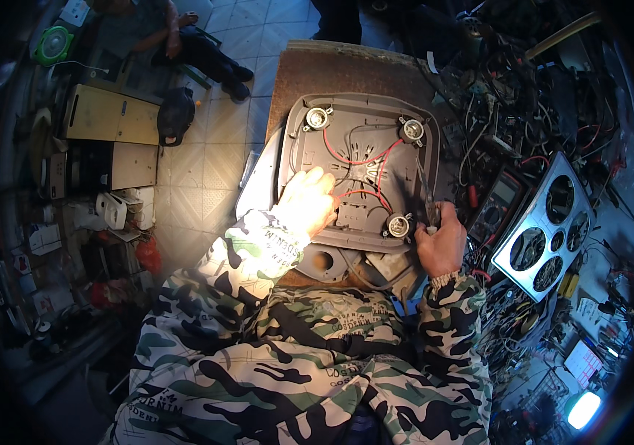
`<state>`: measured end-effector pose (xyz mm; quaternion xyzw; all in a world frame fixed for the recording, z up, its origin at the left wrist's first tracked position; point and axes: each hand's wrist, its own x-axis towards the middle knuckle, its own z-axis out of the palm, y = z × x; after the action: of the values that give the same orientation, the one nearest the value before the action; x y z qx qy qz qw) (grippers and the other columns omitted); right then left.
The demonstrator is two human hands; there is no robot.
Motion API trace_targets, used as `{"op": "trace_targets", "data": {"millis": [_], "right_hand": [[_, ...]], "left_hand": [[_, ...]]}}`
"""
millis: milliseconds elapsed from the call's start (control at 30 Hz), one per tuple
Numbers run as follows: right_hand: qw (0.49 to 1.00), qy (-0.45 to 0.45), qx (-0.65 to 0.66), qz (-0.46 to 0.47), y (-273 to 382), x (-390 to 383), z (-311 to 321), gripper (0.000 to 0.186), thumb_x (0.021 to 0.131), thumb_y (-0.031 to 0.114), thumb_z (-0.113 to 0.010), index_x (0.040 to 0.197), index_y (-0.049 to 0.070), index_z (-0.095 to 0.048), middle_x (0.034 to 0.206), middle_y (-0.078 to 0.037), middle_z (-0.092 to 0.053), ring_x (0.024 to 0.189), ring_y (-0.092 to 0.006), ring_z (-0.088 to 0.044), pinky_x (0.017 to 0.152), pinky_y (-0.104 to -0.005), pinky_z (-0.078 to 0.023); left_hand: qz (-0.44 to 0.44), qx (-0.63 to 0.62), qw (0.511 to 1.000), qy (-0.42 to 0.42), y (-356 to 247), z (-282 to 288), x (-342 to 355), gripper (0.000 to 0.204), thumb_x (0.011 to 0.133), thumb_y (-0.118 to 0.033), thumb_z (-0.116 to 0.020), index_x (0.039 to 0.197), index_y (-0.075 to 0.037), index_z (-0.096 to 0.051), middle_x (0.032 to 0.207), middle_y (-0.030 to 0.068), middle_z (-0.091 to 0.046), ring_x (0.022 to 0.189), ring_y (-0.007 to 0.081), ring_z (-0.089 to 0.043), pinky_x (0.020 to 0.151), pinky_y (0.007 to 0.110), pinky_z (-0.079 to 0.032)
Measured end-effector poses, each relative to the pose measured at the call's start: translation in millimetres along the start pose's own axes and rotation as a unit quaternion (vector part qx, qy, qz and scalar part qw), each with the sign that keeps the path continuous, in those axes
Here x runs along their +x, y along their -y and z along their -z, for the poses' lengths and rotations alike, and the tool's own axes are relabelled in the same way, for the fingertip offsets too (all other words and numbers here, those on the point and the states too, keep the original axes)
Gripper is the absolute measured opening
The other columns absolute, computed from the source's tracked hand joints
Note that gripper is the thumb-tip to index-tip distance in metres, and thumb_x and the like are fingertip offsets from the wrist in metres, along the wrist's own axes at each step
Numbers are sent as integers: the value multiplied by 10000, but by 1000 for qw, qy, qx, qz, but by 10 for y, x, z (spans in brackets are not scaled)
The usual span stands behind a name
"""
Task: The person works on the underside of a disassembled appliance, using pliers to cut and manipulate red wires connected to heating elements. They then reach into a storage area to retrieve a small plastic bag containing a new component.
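Note:
A square grey-brown plastic shell (pixel 398 174) lies open before me on a wooden bench top. Round metal fittings show in three of its corners, one of them the near-right fitting (pixel 398 225). Red wires (pixel 382 167) and darker ones run between them. My left hand (pixel 307 202), glaring under bright light, rests over the shell's near-left part with fingers curled; whatever they pinch is hidden. At the near-right corner my right hand (pixel 441 241) is closed round a slim tool (pixel 429 204) with a thin shaft pointing away from me; its exact kind cannot be told.
Brown bench top (pixel 317 70) extends beyond the shell. To the right lie a multimeter (pixel 496 204), a metal panel (pixel 522 280) with round holes, and heaped cables. A lamp (pixel 583 410) glows at lower right. Another person (pixel 209 59) sits at far left, near a tan cabinet (pixel 102 115).

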<state>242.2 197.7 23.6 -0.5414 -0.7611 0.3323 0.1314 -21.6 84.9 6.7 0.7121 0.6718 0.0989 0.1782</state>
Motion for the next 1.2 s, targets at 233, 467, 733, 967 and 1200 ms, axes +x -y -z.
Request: {"op": "trace_targets", "data": {"millis": [233,467,733,967,1200], "right_hand": [[1000,-7,-6,1,-43,-19,-29,358,789,76,-756,1113,0,-621,923,-262,-720,908,-490,-695,790,-519,-541],[1000,1,-1,-19,-41,-17,-46,367,785,87,-766,1117,1,-633,927,-272,-719,920,-488,-699,799,-520,-546],[999,0,-11,-35,-1,-9,-23,371,786,85,-761,1126,0,-637,959,-269,-723,942,-473,-702,817,-513,-549],[999,-1,-28,-35,14,-45,13,385,783,84,-764,1136,-2,-636,971,-271,-724,951,-474,-699,818,-514,-547],[998,21,-38,-40,21,-6,36,419,773,67,-766,1164,7,-627,994,-258,-727,972,-465,-698,824,-507,-550]], "left_hand": [[9,-79,997,-22,101,-35,-84,99,840,-125,-775,905,-61,-737,933,84,-587,929,280,-611,804,427,-528],[19,-57,998,28,54,-5,-70,140,879,-146,-750,968,-39,-726,966,97,-598,966,292,-631,820,432,-545],[-20,-41,997,56,56,115,-32,139,904,-177,-734,957,-49,-727,995,85,-629,980,275,-649,820,417,-572],[-30,-29,998,46,41,-6,-21,106,924,-174,-716,924,-68,-710,1018,66,-641,959,258,-657,790,415,-576],[-35,-36,999,16,32,-19,-62,111,942,-171,-708,886,-76,-700,1043,58,-638,944,252,-671,777,413,-571]]}}
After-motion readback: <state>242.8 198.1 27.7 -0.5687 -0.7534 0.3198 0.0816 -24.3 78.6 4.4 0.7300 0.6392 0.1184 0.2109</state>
